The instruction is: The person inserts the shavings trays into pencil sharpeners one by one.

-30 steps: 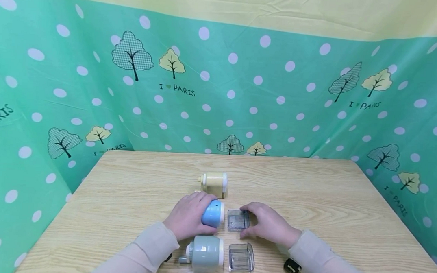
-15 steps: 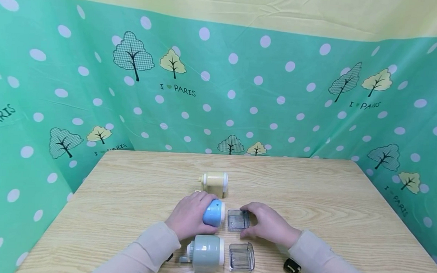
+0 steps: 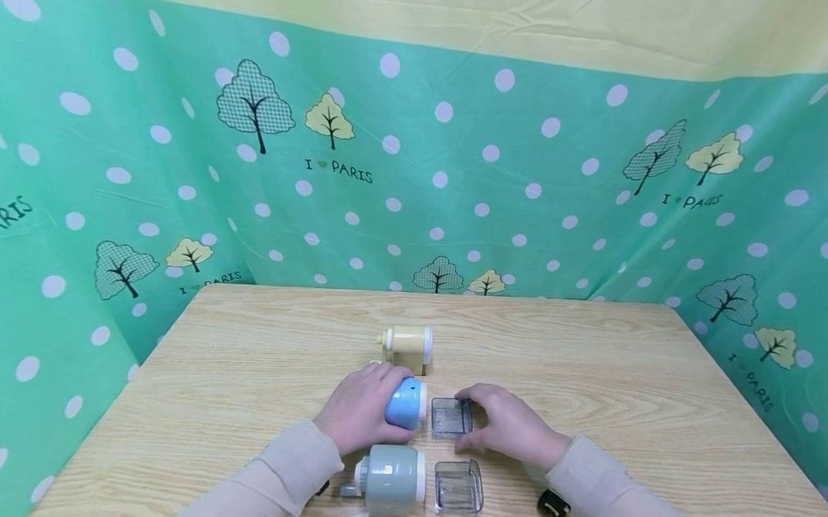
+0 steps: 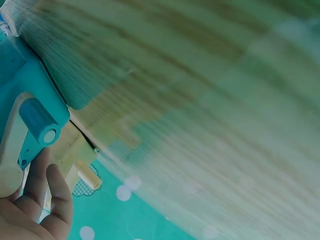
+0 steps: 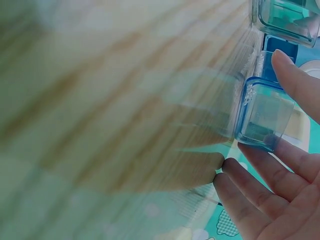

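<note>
My left hand [image 3: 357, 409] grips a blue crank pencil sharpener [image 3: 404, 404] from above, its white front ring facing right. Its crank handle [image 4: 39, 119] shows in the left wrist view beside the fingers. Just to the right, my right hand [image 3: 511, 425] holds a clear shavings drawer [image 3: 451, 418] between thumb and fingers, a small gap from the blue sharpener. In the right wrist view, the fingers lie along one side of that drawer [image 5: 265, 112], and the thumb is at the other.
A grey-green sharpener [image 3: 392, 483] lies nearest the body, with a second clear drawer [image 3: 458, 488] to its right. Behind the left hand stands a cream sharpener [image 3: 408, 348]. Green dotted cloth [image 3: 513, 209] hangs behind the wooden table [image 3: 604, 352].
</note>
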A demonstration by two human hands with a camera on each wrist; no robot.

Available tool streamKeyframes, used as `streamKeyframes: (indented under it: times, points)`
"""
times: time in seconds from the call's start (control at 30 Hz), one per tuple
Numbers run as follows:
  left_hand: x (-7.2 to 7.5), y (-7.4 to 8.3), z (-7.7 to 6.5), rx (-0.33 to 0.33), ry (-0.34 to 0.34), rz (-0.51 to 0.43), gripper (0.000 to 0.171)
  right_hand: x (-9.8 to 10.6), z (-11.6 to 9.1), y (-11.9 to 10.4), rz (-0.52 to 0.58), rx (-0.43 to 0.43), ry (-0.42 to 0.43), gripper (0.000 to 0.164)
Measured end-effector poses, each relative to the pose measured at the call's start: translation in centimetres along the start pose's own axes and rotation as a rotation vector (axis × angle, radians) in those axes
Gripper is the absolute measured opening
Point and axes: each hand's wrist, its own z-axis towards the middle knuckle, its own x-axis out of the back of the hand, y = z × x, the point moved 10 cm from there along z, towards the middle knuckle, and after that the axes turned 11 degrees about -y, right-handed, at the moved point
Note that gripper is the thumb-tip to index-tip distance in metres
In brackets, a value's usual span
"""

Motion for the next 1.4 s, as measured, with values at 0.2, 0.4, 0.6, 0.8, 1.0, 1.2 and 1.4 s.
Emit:
streamKeyframes:
  times: [0.2, 0.4, 0.6, 0.8, 1.0, 1.2, 1.4]
  points:
    - [-0.06, -0.08, 0.06, 0.013, -0.022, 0.012, 0.079, -0.01, -0.01, -0.01, 0.001, 0.003, -0.002, 0.076]
    - [0.02, 0.0, 0.0, 0.016, -0.014, 0.011, 0.076, -0.01, 0.01, -0.01, 0.003, -0.008, -0.008, 0.076]
    - [-0.01, -0.03, -0.06, 0.019, -0.002, 0.005, 0.075, 0.02, 0.07, -0.2, -0.004, -0.003, -0.013, 0.074]
    - [-0.06, -0.07, -0.04, 0.02, 0.002, 0.001, 0.075, 0.05, 0.18, -0.59, -0.011, 0.014, -0.015, 0.074]
    - [-0.07, -0.07, -0.04, 0.019, 0.0, -0.007, 0.075, 0.0, 0.28, -0.8, -0.012, 0.017, -0.019, 0.075]
    - [-0.04, -0.04, -0.08, 0.018, 0.001, -0.01, 0.076, -0.17, 0.39, -0.81, -0.014, 0.014, -0.027, 0.075]
    - [-0.01, -0.04, -0.07, 0.017, 0.003, -0.015, 0.077, -0.25, 0.44, -0.97, -0.003, 0.018, -0.034, 0.075]
